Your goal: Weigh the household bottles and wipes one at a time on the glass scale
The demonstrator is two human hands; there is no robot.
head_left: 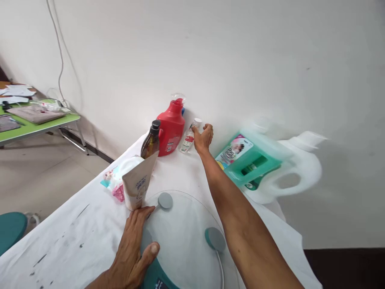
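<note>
The clear bottle (187, 142) is on the surface (99, 237) just beside the red jug (171, 126), its long axis tilted toward the right hand (203, 138), the nearer one. That hand's thumb is at the bottle's neck, fingers curled; I cannot tell whether it grips. The left hand (132, 247) lies spread beside the tube (138, 184).

Office-like room, papers (18, 90), green table (33, 128), white wall (240, 48), tiled floor (69, 176)

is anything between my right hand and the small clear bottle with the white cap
Nothing visible stands between them: the right hand is right at the clear bottle, its thumb at the neck. The red bottle stands close by, but on the side away from the hand.
</note>
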